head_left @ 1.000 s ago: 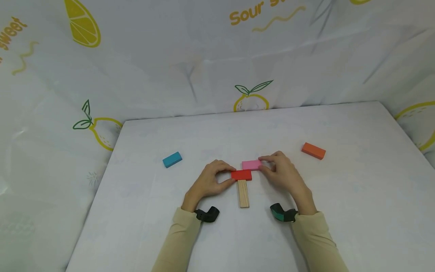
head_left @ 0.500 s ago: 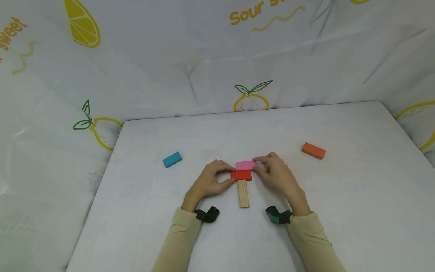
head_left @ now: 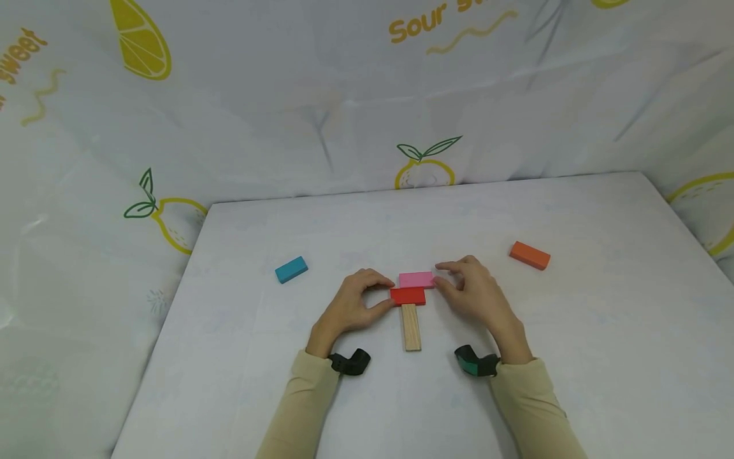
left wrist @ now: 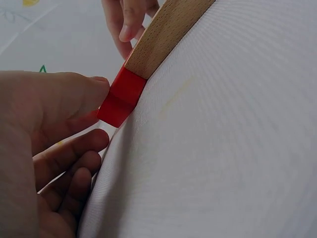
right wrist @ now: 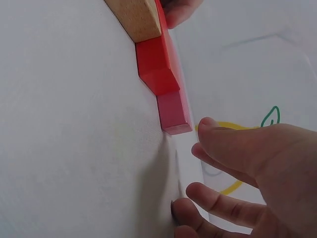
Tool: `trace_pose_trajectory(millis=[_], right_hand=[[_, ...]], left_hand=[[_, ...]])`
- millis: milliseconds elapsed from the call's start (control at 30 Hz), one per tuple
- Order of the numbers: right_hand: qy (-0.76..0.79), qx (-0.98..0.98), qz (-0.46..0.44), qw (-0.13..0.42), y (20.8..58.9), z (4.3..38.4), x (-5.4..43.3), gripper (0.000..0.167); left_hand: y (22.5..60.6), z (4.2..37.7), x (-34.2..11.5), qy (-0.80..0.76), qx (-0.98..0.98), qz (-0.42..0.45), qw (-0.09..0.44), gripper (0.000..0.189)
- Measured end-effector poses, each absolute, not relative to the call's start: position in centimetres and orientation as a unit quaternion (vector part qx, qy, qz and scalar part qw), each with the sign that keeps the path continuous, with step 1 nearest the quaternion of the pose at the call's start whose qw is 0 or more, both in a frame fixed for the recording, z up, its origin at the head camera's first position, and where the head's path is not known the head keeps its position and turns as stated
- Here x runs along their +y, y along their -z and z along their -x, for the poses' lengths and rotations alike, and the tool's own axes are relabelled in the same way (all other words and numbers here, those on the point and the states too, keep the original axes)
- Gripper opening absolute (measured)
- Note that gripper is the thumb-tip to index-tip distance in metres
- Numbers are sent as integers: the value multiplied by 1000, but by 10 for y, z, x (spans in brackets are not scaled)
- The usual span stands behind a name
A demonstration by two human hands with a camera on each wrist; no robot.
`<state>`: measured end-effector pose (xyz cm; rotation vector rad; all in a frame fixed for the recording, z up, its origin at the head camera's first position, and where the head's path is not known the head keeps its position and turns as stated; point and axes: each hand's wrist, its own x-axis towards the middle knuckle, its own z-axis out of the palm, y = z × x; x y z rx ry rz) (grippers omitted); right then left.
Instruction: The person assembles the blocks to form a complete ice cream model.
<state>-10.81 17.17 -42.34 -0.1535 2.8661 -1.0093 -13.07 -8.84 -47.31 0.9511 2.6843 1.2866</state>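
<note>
A red block (head_left: 408,296) lies crosswise at the far end of a plain wooden block (head_left: 411,327). A pink block (head_left: 416,280) lies along its far side, shifted slightly right. My left hand (head_left: 357,305) holds the red block's left end between thumb and index finger; in the left wrist view the thumb (left wrist: 89,89) lies against the red end. My right hand (head_left: 474,294) is at the pink block's right end, thumb and index finger spread. In the right wrist view a gap shows between the pink end (right wrist: 173,113) and the right thumb (right wrist: 213,136).
A blue block (head_left: 291,269) lies to the back left and an orange block (head_left: 530,255) to the back right. All rest on a white-covered table (head_left: 229,382). Behind it hangs a white lemon-print sheet (head_left: 258,127).
The pink block has slid left along the red block's far side. My right hand moved left with it, then drew back right as its fingers spread. The left hand has shifted only slightly.
</note>
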Motion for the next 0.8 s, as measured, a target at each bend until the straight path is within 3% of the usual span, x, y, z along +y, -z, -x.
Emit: trace_pose_trajectory(millis=[800], right_hand=[[315, 946, 52, 51, 429, 107, 159, 35]], left_hand=[[473, 131, -89, -418, 858, -297, 9, 21]])
